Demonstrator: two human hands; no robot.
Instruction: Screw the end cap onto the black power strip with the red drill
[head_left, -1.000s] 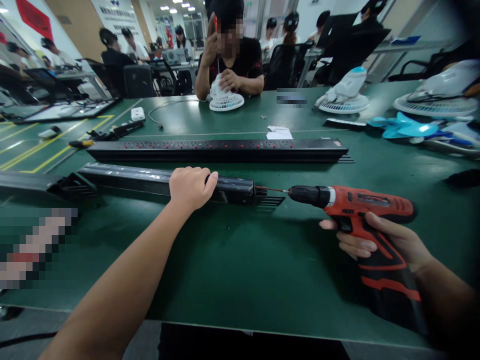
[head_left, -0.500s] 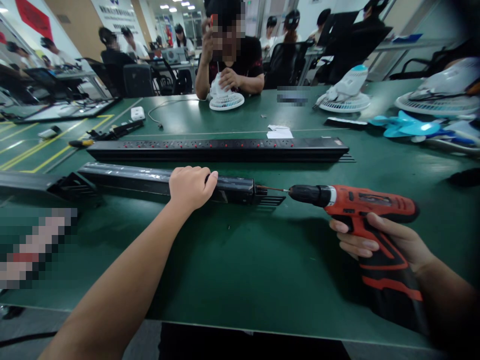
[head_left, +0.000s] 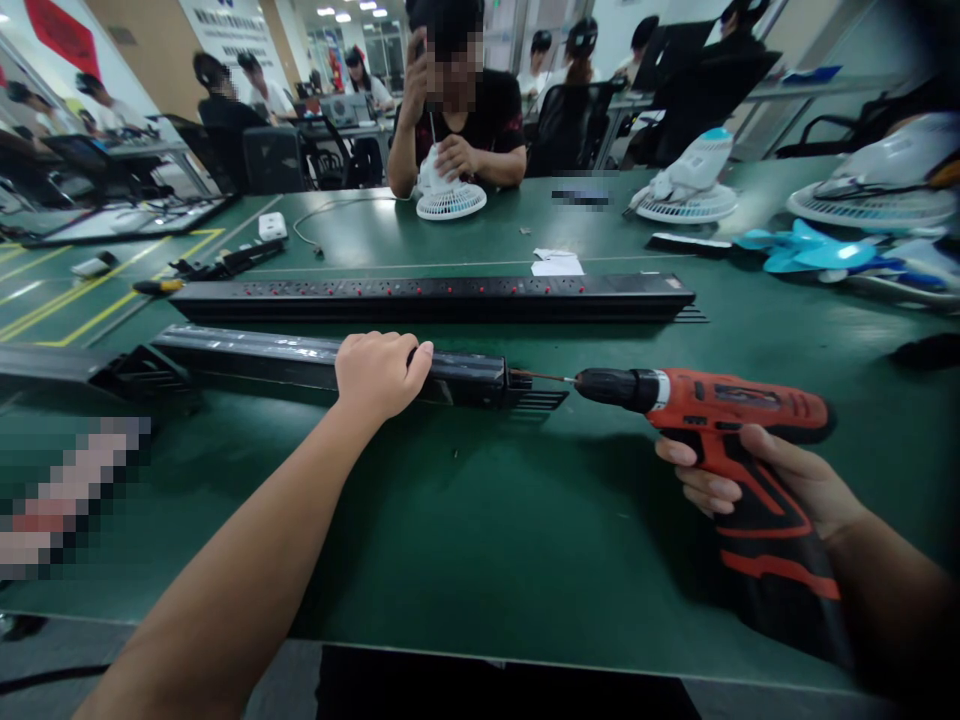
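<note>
- The left hand (head_left: 381, 375) lies over the near black bar (head_left: 247, 352), its fingers (head_left: 371, 345) grasping the bar from above; their tips are hidden behind it.
- That bar lies lengthwise on the green counter (head_left: 480, 560), in front of the person, with dark, thin slats (head_left: 538, 400) jutting from its right end.
- The right hand (head_left: 787, 480) holds a red and black power drill (head_left: 750, 400), its fingers wrapped around the handle; whether the trigger is pressed, I cannot tell.
- The drill points left, and its long, thin bit (head_left: 551, 378) reaches the bar's right end; what the tip meets there is too small to tell.
- Just behind, roughly parallel and apart from the near bar, lies a long power strip (head_left: 427, 300) with a row of red dots along its top.
- A piece of white paper (head_left: 556, 264) lies behind the strip.
- At the left edge another dark bar (head_left: 52, 368) lies on the counter, near the held bar's left end.
- Across the counter a person in a black top (head_left: 495, 110) rests one hand on a white fan part (head_left: 451, 204), the other hand raised.
- To the right of that person stand two more white fan parts (head_left: 686, 195), near light-blue fan blades (head_left: 814, 245).
</note>
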